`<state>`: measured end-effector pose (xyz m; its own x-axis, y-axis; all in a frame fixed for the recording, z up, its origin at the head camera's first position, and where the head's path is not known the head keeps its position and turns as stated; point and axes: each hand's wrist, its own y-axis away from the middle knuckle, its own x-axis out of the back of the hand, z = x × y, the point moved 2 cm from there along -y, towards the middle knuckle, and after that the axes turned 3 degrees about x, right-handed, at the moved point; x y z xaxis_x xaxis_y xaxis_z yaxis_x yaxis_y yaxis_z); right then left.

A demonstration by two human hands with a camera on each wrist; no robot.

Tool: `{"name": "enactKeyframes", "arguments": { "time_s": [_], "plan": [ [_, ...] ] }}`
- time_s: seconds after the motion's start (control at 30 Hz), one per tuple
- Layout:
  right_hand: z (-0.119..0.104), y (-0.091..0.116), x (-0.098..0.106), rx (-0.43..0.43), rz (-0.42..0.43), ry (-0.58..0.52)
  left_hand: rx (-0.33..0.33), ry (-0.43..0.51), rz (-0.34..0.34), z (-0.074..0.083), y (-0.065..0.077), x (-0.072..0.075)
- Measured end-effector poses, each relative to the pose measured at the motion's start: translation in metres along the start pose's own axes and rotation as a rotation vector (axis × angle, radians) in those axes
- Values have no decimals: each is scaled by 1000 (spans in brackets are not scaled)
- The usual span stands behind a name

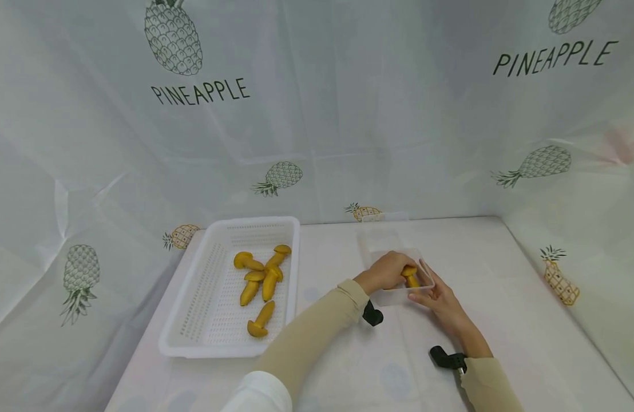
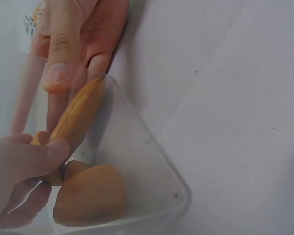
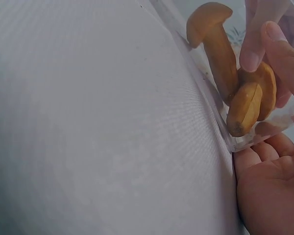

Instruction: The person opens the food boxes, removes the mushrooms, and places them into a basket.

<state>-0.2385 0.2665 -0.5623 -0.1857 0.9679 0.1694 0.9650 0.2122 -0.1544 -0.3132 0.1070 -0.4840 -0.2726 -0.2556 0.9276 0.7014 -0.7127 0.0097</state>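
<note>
A clear plastic box (image 1: pixel 394 296) with its lid (image 1: pixel 384 236) folded back stands on the table. My left hand (image 1: pixel 387 270) reaches inside it and holds a yellow-brown toy mushroom (image 2: pixel 78 117) between thumb and fingers. Another toy mushroom (image 3: pixel 218 54) lies in the box beside the held one, seen through the clear wall. At the box's near right corner is my right hand (image 1: pixel 443 303), its fingers fairly straight along the right wall and its thumb by the front wall. The left fingers are partly hidden in the head view.
To the left stands a white perforated basket (image 1: pixel 193 337) with several yellow-brown toy mushrooms (image 1: pixel 260 320) in it. A pineapple-print sheet (image 1: pixel 337 126) hangs behind the white-covered table (image 1: pixel 348 366). Black wrist mounts (image 1: pixel 446 357) sit on both arms.
</note>
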Motion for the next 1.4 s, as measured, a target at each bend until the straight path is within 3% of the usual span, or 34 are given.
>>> {"name": "enactKeyframes", "arguments": {
  "time_s": [0.2, 0.4, 0.77, 0.9, 1.13, 1.4],
  "plan": [
    [0, 0, 0, 9, -12, -12, 21, -13, 48, 0, 3, -3],
    [0, 0, 0, 9, -8, -18, -10, 18, 54, -1, 4, -1],
    [0, -1, -1, 34, -5, -61, 23, -110, 67, 2, 5, -3],
    [-1, -2, -2, 39, -9, -74, 23, -117, 82, 2, 5, -3],
    [0, -2, -2, 18, -4, -61, -2, -83, 71, 1, 6, 0],
    [0, -1, 0, 21, -4, -46, -80, -101, 98, 5, 10, 6]
  ]
}}
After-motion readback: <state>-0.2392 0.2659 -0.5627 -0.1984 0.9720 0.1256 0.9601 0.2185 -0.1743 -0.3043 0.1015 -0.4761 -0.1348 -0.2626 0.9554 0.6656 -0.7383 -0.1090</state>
